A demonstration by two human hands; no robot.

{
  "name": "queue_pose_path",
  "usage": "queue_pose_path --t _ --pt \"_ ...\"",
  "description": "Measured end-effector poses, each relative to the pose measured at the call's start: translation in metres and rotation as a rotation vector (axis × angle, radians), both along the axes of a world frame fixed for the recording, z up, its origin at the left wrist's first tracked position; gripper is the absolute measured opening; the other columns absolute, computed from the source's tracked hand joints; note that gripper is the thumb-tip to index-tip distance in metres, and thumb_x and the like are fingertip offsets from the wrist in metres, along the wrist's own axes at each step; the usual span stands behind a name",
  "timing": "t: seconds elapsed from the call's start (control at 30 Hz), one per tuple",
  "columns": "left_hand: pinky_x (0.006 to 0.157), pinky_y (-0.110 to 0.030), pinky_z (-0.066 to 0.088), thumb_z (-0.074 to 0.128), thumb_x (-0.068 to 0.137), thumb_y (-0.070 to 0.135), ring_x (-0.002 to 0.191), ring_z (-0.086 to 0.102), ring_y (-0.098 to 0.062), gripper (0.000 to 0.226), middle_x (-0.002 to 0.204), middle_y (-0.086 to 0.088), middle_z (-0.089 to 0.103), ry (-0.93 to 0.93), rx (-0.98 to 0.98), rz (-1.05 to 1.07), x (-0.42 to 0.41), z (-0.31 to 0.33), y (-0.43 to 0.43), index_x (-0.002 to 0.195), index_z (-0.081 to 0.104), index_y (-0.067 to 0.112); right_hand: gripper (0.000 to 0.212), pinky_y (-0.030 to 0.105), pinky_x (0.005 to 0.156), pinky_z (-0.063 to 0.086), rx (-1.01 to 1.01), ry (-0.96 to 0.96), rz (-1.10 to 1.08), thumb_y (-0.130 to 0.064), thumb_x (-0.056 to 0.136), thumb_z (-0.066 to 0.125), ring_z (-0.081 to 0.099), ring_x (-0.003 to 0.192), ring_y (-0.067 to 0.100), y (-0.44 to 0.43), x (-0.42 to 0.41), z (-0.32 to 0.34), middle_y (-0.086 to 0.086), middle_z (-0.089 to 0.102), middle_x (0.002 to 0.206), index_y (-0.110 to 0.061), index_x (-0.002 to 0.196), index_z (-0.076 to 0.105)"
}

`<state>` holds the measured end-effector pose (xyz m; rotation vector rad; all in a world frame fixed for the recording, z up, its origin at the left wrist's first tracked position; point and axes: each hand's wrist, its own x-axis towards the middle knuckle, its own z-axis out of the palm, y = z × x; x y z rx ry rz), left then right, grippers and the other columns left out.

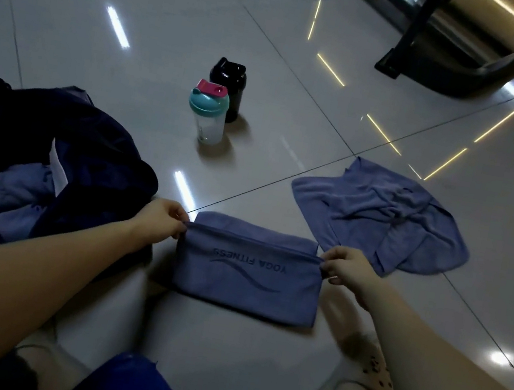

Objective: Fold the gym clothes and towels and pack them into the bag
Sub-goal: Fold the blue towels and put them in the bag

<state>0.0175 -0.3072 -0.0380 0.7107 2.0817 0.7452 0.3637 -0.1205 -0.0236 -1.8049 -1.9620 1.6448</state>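
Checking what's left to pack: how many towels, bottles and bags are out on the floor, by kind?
Towels: 2, the folded towel and the crumpled towel
Bottles: 2, the teal-lidded bottle and the black bottle
Bags: 1, the navy bag
Total: 5, not counting the blue cloth inside the bag, whose kind is unclear.

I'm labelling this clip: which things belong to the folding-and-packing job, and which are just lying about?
Part of the job: printed towel, pinched at its corners by left hand and right hand; crumpled towel; navy bag.
Lying about: teal-lidded shaker; black bottle; exercise machine frame.
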Motion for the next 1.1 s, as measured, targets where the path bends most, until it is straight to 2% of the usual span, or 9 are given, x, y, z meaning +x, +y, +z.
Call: queue_pose_path --t 0.1,0.23,0.5,0.67,0.77,0.87,0.97,1.03,1.1 --pt "0.07 -0.029 0.051 0.068 0.078 -0.011 0.067 0.062 -0.019 0.019 0.074 -0.009 0.071 0.055 0.019 0.048 0.002 -0.014 0.014 0.074 0.069 0.008 0.019 0.029 0.058 0.048 0.105 -0.027 -0.019 0.009 0.089 0.06 0.059 0.07 0.027 0.007 -0.008 -0.014 0.014 0.061 0.073 -0.006 0.078 0.06" --pt "0.066 -0.027 0.049 0.067 0.08 -0.007 0.066 0.061 -0.019 0.021 0.073 -0.008 0.07 0.07 0.017 0.117 -0.002 -0.032 0.029 0.074 0.068 0.013 0.014 0.047 0.075 0.057 0.234 -0.115 0.016 -0.003 0.091 0.066 0.065 0.077 0.035 0.019 -0.014 -0.035 0.018 0.066 0.074 -0.013 0.081 0.064" --pt "0.07 -0.035 0.057 0.063 0.078 0.007 0.073 0.068 -0.026 0.013 0.072 -0.001 0.071 0.196 -0.054 0.134 -0.008 -0.051 0.042 0.074 0.067 0.018 0.012 0.045 0.071 0.056 0.352 -0.236 0.076 -0.017 0.097 0.062 0.06 0.075 0.027 0.031 -0.033 -0.052 0.005 0.066 0.079 -0.019 0.086 0.063" --pt "0.072 -0.032 0.05 0.063 0.084 0.012 0.078 0.065 -0.027 0.009 0.078 0.0 0.068 0.334 -0.037 0.019 -0.007 -0.056 0.041 0.081 0.064 0.021 0.015 0.042 0.062 0.048 0.398 -0.399 0.078 -0.019 0.099 0.056 0.055 0.071 0.03 0.026 -0.043 -0.063 0.009 0.061 0.081 -0.015 0.085 0.059" --pt "0.073 -0.034 0.049 0.064 0.086 0.016 0.082 0.063 -0.027 0.006 0.087 0.0 0.068 0.419 -0.028 -0.064 -0.005 -0.058 0.041 0.089 0.064 0.021 0.013 0.043 0.063 0.047 0.422 -0.461 0.086 -0.02 0.1 0.055 0.054 0.074 0.033 0.022 -0.045 -0.066 0.01 0.061 0.084 -0.013 0.089 0.058" --pt "0.086 -0.038 0.052 0.064 0.082 0.02 0.097 0.062 -0.023 0.037 0.109 0.001 0.061 0.438 -0.039 -0.192 -0.005 -0.06 0.041 0.119 0.062 0.025 0.007 0.044 0.066 0.047 0.514 -0.48 0.152 -0.017 0.099 0.053 0.053 0.081 0.034 0.02 -0.045 -0.064 0.011 0.057 0.099 -0.011 0.101 0.054" --pt "0.097 -0.044 0.049 0.056 0.071 0.027 0.114 0.057 -0.03 0.065 0.123 -0.004 0.059 0.458 -0.012 -0.358 -0.006 -0.06 0.045 0.136 0.059 0.026 0.023 0.045 0.07 0.046 0.712 -0.399 0.365 -0.011 0.092 0.056 0.054 0.095 0.036 0.017 -0.051 -0.065 0.01 0.056 0.111 -0.012 0.115 0.059" --pt "0.099 -0.044 0.045 0.052 0.069 0.028 0.117 0.053 -0.033 0.069 0.125 -0.005 0.06 0.507 -0.06 -0.489 -0.003 -0.061 0.051 0.138 0.058 0.028 0.024 0.042 0.07 0.042 0.758 -0.382 0.514 -0.008 0.09 0.056 0.054 0.094 0.035 0.011 -0.054 -0.07 0.007 0.059 0.106 -0.016 0.11 0.064" --pt "0.098 -0.041 0.043 0.058 0.076 0.024 0.117 0.051 -0.03 0.057 0.12 -0.001 0.061 0.562 -0.138 -0.597 0.001 -0.06 0.058 0.132 0.061 0.031 0.018 0.041 0.071 0.037 0.753 -0.434 0.567 -0.007 0.09 0.054 0.053 0.09 0.033 0.005 -0.055 -0.072 0.005 0.058 0.098 -0.018 0.099 0.064"
